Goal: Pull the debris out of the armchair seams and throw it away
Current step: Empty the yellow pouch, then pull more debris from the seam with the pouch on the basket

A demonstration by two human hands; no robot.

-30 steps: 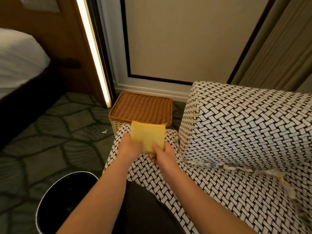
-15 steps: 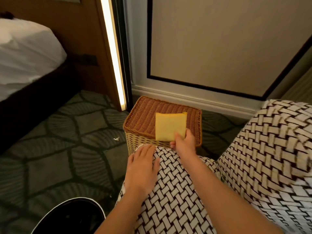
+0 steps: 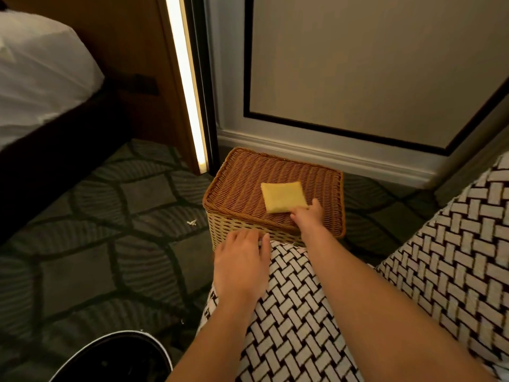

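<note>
Round black bin [image 3: 110, 357] sits low, left of my L hand [image 3: 241, 267], which lies flat, fingers relaxed, on the black-and-white woven-pattern armchair arm [image 3: 289, 312]. R hand [image 3: 305, 216] reaches fwd, pinching near corner of yellow square cloth [image 3: 282, 195], lying flat on brown wicker basket lid [image 3: 242, 186].

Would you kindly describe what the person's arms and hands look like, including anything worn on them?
The left hand and right hand are ungloved, and both arms are bare as far as the frame shows, with no sleeve in view. No watch, bracelet or ring shows on either.
</note>
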